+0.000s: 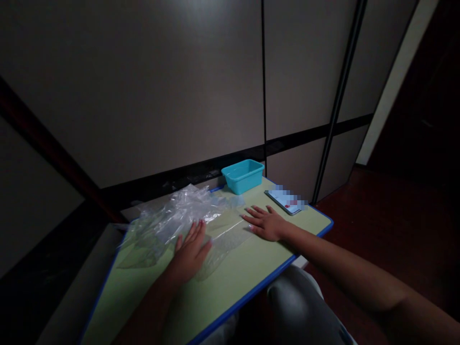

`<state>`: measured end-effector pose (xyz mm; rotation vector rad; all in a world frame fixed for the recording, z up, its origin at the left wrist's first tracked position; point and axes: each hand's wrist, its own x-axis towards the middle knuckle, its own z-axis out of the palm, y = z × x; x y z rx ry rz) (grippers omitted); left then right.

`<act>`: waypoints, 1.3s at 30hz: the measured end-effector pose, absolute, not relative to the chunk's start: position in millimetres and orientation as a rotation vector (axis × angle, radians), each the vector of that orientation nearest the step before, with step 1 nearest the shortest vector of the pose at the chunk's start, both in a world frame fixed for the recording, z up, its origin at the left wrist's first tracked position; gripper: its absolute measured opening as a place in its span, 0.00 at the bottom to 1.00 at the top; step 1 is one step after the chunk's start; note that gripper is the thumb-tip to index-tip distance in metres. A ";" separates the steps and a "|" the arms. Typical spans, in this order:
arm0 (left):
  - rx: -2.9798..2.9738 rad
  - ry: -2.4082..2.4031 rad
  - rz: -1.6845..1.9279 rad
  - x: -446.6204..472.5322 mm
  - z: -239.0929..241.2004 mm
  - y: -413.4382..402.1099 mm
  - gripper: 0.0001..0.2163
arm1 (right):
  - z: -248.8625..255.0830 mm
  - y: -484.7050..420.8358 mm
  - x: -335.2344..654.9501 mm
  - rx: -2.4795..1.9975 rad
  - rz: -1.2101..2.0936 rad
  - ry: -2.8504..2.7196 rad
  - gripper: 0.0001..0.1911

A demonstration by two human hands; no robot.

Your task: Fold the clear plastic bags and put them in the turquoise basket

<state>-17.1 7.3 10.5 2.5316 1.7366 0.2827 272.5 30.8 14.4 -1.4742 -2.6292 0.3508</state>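
A heap of clear plastic bags (179, 213) lies on the left half of a pale green table with a blue edge (251, 268). One flat clear bag (226, 237) is spread out in front of the heap. My left hand (190, 251) lies flat on that bag's left part, fingers stretched out. My right hand (264, 223) rests flat at the bag's right edge, fingers spread. Neither hand holds anything.
A small turquoise plastic tub (243, 175) stands at the table's far edge. A phone (285, 201) lies flat near the far right corner. Grey wall panels rise right behind the table. My knee (298, 302) shows below the front edge. Dark red floor lies to the right.
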 end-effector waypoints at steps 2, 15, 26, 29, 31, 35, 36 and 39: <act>2.485 1.830 0.568 -25.1 14.5 15.2 0.26 | 12.4 29.5 272.9 -1.483 0.317 -2.598 0.29; 2.543 1.626 0.740 -30.5 21.3 17.1 0.03 | 32.4 68.6 264.2 -1.573 0.195 -2.536 0.15; 2.489 1.590 0.720 -30.2 18.5 15.5 0.06 | 46.5 93.5 218.4 -1.488 0.465 -2.861 0.21; 2.507 1.580 0.729 -29.9 18.5 14.8 0.09 | 44.0 92.8 213.2 -1.457 0.463 -2.881 0.20; 2.520 1.581 0.734 -29.0 18.9 14.6 0.09 | 42.5 91.8 213.1 -1.417 0.466 -2.885 0.19; 2.546 1.549 0.748 -23.8 17.8 13.9 0.08 | 41.0 89.7 216.4 -1.303 0.524 -2.904 0.13; 2.555 1.529 0.749 -21.7 16.8 13.5 0.08 | 41.0 88.8 217.0 -1.271 0.541 -2.905 0.11; 2.577 1.474 0.728 -14.1 12.8 12.2 0.09 | 42.2 84.7 217.4 -1.178 0.584 -2.896 0.08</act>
